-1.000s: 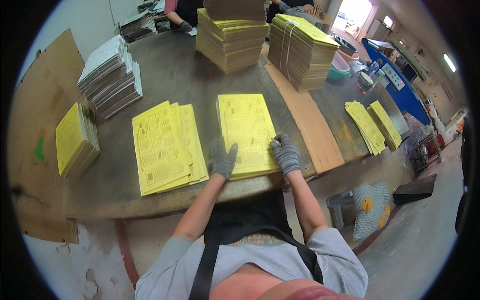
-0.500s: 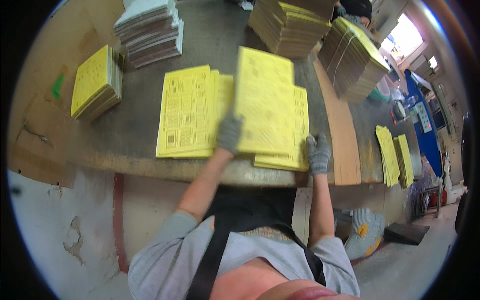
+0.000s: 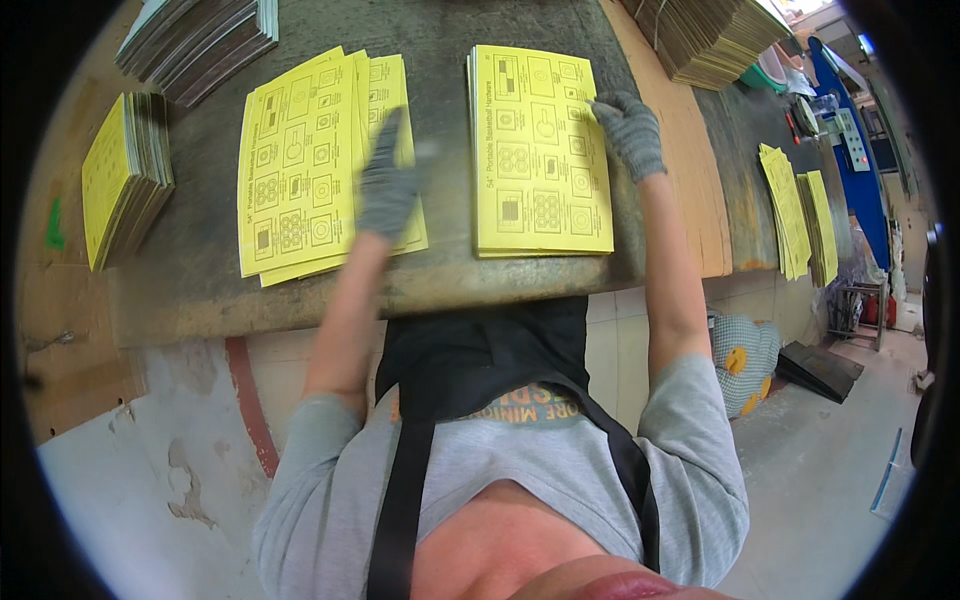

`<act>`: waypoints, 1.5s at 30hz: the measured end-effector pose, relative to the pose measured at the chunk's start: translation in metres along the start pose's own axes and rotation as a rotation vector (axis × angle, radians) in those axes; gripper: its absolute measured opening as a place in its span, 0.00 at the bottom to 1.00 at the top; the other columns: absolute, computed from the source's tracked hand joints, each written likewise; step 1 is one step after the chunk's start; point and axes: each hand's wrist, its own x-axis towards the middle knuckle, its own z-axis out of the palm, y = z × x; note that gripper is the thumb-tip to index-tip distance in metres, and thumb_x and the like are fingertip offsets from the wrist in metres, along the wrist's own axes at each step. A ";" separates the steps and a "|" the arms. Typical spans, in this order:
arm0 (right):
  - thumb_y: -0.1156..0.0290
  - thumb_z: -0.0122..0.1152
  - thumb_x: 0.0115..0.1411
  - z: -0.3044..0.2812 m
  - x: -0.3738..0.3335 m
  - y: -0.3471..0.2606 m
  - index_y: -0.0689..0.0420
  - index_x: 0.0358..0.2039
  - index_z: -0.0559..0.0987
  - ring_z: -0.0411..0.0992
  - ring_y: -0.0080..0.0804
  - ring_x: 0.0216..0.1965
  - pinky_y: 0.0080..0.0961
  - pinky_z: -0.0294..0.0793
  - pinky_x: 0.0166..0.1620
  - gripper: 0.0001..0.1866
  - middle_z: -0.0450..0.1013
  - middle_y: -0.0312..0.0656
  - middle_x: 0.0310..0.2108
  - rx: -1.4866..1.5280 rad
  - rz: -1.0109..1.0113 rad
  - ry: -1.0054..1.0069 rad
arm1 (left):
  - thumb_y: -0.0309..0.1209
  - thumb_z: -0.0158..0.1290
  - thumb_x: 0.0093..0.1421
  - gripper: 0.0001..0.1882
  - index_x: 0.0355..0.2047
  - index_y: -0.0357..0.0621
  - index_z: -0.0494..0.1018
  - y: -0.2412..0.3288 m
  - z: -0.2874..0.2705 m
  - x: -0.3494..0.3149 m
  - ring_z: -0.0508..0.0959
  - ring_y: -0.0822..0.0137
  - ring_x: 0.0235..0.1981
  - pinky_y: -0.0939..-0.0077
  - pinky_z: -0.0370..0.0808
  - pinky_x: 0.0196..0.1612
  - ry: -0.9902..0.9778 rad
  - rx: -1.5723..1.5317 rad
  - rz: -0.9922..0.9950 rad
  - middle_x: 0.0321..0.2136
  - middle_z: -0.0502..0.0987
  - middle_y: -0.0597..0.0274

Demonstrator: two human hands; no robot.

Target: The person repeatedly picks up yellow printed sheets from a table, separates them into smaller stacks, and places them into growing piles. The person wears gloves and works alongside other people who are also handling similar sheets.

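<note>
Since the earlier frame the lifted yellow sheet is gone from the hands. At centre left, the gloved left hand lies blurred over the fanned yellow sheets; its grip I cannot tell. At upper centre right, the right hand has its grip spread, fingertips on the neat yellow stack on the tabletop.

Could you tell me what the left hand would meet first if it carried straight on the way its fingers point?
The gloved left hand points up the table over the fanned yellow sheets. Straight on, it would likely cross their top edge onto bare grey table. The hand is blurred, so its height above the sheets is unclear.
</note>
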 end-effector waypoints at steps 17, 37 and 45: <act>0.63 0.59 0.51 0.020 0.061 0.011 0.58 0.35 0.80 0.75 0.34 0.33 0.30 0.72 0.40 0.14 0.77 0.47 0.31 -0.076 0.102 -0.237 | 0.45 0.52 0.52 0.35 0.55 0.38 0.58 -0.013 0.107 0.020 0.62 0.52 0.54 0.57 0.50 0.61 -0.014 0.396 0.270 0.49 0.65 0.47; 0.63 0.61 0.52 0.026 0.062 0.034 0.60 0.35 0.80 0.73 0.28 0.28 0.26 0.73 0.34 0.14 0.77 0.43 0.26 0.068 0.188 -0.279 | 0.49 0.51 0.54 0.38 0.58 0.39 0.55 -0.009 0.106 0.017 0.52 0.51 0.61 0.57 0.42 0.64 -0.128 0.352 0.080 0.57 0.58 0.47; 0.65 0.48 0.56 0.051 0.050 -0.023 0.54 0.29 0.78 0.76 0.43 0.33 0.36 0.75 0.33 0.11 0.77 0.45 0.28 -0.896 -0.337 -0.149 | 0.53 0.48 0.55 0.44 0.62 0.36 0.47 -0.002 0.108 0.017 0.49 0.49 0.63 0.58 0.41 0.65 -0.275 0.477 -0.047 0.60 0.52 0.43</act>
